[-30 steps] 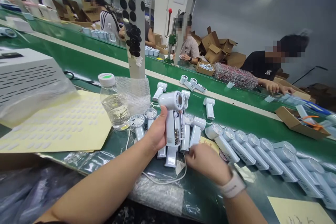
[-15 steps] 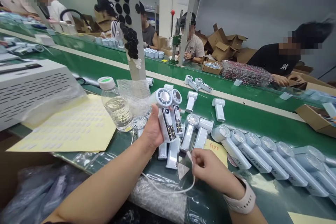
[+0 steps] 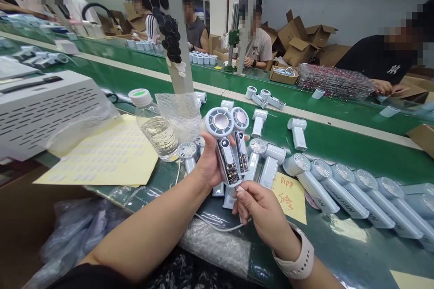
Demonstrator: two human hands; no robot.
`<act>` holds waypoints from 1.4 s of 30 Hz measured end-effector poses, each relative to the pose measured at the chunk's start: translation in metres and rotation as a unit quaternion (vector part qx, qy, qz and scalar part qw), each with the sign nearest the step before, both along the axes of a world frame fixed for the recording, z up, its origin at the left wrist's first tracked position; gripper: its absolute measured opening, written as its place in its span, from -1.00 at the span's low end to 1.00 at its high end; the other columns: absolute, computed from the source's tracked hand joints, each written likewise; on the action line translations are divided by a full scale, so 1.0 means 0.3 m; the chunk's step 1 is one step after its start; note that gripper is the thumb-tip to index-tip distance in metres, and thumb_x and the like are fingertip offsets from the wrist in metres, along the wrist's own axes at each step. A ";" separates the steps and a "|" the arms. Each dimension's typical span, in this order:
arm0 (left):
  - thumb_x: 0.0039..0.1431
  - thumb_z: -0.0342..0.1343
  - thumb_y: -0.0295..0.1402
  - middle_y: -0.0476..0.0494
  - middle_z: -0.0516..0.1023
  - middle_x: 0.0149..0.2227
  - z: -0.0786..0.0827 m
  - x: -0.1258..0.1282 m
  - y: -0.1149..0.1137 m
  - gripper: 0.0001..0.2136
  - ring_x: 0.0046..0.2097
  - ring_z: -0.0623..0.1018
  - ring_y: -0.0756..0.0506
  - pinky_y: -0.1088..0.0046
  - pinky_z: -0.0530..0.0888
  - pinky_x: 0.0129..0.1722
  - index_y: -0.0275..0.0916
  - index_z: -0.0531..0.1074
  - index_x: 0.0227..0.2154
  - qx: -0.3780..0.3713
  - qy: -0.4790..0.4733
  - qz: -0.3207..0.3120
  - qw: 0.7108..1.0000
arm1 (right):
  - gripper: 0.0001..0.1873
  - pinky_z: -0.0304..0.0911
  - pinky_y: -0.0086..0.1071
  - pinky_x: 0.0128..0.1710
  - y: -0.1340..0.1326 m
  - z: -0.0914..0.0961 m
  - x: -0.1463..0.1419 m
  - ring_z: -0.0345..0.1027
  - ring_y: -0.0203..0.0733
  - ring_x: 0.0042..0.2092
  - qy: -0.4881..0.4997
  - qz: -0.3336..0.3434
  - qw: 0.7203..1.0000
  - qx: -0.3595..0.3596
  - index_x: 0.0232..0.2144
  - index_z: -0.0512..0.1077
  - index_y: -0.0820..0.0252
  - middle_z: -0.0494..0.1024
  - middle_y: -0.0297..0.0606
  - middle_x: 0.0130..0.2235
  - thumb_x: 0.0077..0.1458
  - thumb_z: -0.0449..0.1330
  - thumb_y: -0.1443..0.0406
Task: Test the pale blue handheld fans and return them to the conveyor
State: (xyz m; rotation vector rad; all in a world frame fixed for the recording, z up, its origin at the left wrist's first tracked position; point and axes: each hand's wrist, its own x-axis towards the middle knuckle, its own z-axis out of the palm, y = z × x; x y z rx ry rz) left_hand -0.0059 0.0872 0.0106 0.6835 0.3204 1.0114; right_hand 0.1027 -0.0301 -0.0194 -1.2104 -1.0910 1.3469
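Note:
Two light-blue handheld fans, a nearer fan [image 3: 226,169] and a farther fan [image 3: 242,149], stand side by side in my left hand [image 3: 207,168], which is closed around them. Their fronts show bare circuit boards and small round displays with lit digits. At the foot of the nearer fan, my right hand [image 3: 261,205] pinches the end of a white cable [image 3: 220,229]. Fingers hide the plug, so I cannot tell whether it sits in the fan. Behind my hands, more fans, such as an upright-headed fan [image 3: 273,162], lie on the green bench.
A row of fans [image 3: 346,198] lies to the right, beside a yellow note [image 3: 294,198]. On the left are a water bottle [image 3: 156,131], a yellow sheet [image 3: 125,162] of small white pieces and a white vented box [image 3: 57,108]. Co-workers sit across the green conveyor [image 3: 220,88].
My right hand has come up and left with the cable end to the base of the nearer fan. The held fans have tilted, and their displays now show lit digits. The view has shifted slightly.

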 end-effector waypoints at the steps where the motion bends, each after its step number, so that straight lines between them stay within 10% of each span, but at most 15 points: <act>1: -0.38 0.28 0.37 -0.17 0.63 -0.30 0.001 0.001 -0.004 -0.33 -0.18 0.62 -0.23 0.29 0.57 -0.28 -0.23 0.43 -0.58 0.005 0.000 -0.004 1.000 | -0.47 0.18 -0.42 -0.52 -0.002 0.000 -0.012 0.25 -0.31 -0.60 0.010 -0.010 1.000 0.009 -0.50 0.42 0.17 0.31 -0.47 -0.72 0.10 0.26 -0.16; 8: -0.34 0.22 0.41 -0.24 0.63 -0.25 -0.007 0.016 -0.038 -0.31 0.02 0.58 -0.34 0.21 0.57 -0.15 -0.23 0.43 -0.58 0.053 0.016 0.064 0.996 | -0.48 0.17 -0.42 -0.56 -0.012 -0.007 -0.078 -0.01 -0.38 -0.70 0.117 -0.093 0.989 0.018 -0.47 0.34 0.12 0.09 -0.64 -0.77 0.17 0.17 -0.18; 13: -0.32 0.23 0.40 -0.23 0.64 -0.21 0.000 0.021 -0.049 -0.32 -0.05 0.61 -0.30 0.22 0.58 -0.14 -0.24 0.41 -0.61 0.007 -0.011 0.056 0.998 | -0.53 0.23 -0.37 -0.31 -0.014 0.018 -0.031 0.35 -0.23 -0.39 -0.054 -0.033 0.995 0.077 -0.44 0.47 0.16 0.53 -0.30 -0.47 0.26 0.14 -0.08; 21: -0.28 0.31 0.31 -0.18 0.65 -0.22 0.024 0.008 -0.045 -0.37 -0.13 0.65 -0.23 0.27 0.60 -0.14 -0.27 0.42 -0.60 -0.061 -0.082 0.015 0.995 | -0.55 0.24 -0.34 -0.20 -0.023 0.014 -0.033 0.40 -0.15 -0.22 -0.092 -0.070 0.979 0.170 -0.51 0.42 0.14 0.56 -0.22 -0.28 0.29 0.11 -0.01; 32: -0.34 0.25 0.39 -0.21 0.63 -0.22 0.023 0.007 -0.074 -0.34 -0.11 0.62 -0.28 0.26 0.57 -0.22 -0.23 0.47 -0.60 0.083 -0.019 0.047 0.995 | -0.45 0.01 -0.41 -0.62 -0.014 -0.015 -0.049 0.12 -0.32 -0.71 0.081 -0.124 0.989 0.023 -0.57 0.22 0.08 0.15 -0.56 -0.76 0.20 0.16 -0.16; 42: -0.15 0.24 0.31 -0.20 0.63 -0.22 0.026 -0.010 -0.051 -0.38 -0.09 0.61 -0.28 0.21 0.56 -0.14 -0.21 0.52 -0.36 0.026 -0.035 0.036 0.998 | -0.56 0.25 -0.26 -0.20 -0.019 0.019 0.036 0.33 -0.12 -0.25 -0.091 -0.168 0.970 0.149 -0.53 0.38 0.11 0.44 -0.24 -0.34 0.32 0.10 0.02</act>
